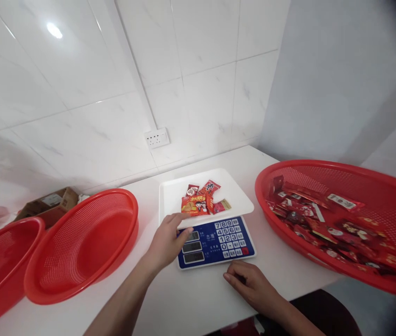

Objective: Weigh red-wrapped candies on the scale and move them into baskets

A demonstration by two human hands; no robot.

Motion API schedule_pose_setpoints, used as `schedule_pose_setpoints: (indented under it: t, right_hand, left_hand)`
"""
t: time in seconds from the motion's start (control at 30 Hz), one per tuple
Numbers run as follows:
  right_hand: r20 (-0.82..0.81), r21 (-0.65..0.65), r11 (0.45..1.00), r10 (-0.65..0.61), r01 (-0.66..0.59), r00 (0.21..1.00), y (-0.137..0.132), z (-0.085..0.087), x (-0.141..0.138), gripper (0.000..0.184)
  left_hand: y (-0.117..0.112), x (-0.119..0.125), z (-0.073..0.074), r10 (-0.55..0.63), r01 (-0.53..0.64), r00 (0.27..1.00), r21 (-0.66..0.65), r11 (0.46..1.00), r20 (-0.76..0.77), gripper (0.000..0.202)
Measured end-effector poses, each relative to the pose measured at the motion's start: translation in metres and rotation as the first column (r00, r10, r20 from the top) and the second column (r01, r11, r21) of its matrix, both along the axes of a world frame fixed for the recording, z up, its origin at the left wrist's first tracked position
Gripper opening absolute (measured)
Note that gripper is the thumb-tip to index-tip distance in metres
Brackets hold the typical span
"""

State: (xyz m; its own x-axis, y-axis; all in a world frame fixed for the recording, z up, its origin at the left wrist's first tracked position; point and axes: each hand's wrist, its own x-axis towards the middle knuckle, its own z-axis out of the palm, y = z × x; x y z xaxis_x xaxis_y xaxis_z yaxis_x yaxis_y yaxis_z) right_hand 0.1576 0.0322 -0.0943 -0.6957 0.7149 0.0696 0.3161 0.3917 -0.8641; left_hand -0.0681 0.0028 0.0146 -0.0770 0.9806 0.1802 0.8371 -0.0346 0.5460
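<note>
Left hand (166, 239) at scale panel (214, 243) | long axis left-right | keypad (231, 238) rightward

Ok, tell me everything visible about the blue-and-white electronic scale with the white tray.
The blue-and-white electronic scale stands on the white table. Its rounded-corner, plastic-looking white tray bears several small, mostly red snack packets. The blue front panel has three display windows on the left, white keys and one red key on the right. The left hand overlaps its near left corner; contact is unclear.
</note>
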Motion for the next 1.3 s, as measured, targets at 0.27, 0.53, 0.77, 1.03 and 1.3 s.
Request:
schedule_pose_setpoints:
  t: [0.27, 0.53, 0.77, 1.03, 1.3]
  right_hand:
    - [0.008, 0.027, 0.999, -0.02, 0.02, 1.0, -0.002, -0.004, 0.0, 0.033]
    - [0.012, 0.043, 0.998, -0.037, 0.036, 0.999, -0.003, 0.0, -0.001, 0.034]
    - [0.002, 0.022, 0.999, -0.034, 0.034, 0.999, -0.004, 0.0, -0.002, 0.033]
    - [0.011, 0.027, 0.999, -0.047, 0.047, 0.999, -0.003, -0.002, -0.002, 0.033]
    - [0.005, 0.043, 0.998, -0.049, 0.048, 0.999, -0.002, -0.006, -0.003, 0.034]
  left_hand:
    - [0.057, 0.0, 0.034, -0.237, 0.221, 0.929, -0.09, 0.971, -0.284, 0.049]
    - [0.081, -0.009, 0.024, -0.28, 0.211, 0.922, -0.257, 0.943, -0.267, 0.07]
    - [0.08, -0.013, 0.033, -0.035, -0.008, 0.969, -0.171, 0.985, -0.244, 0.067]
    - [0.123, -0.02, 0.021, 0.08, -0.148, 0.967, -0.274, 0.95, -0.243, 0.049]
    - [0.139, -0.012, 0.03, 0.003, -0.157, 0.919, -0.359, 0.92, -0.395, 0.042]
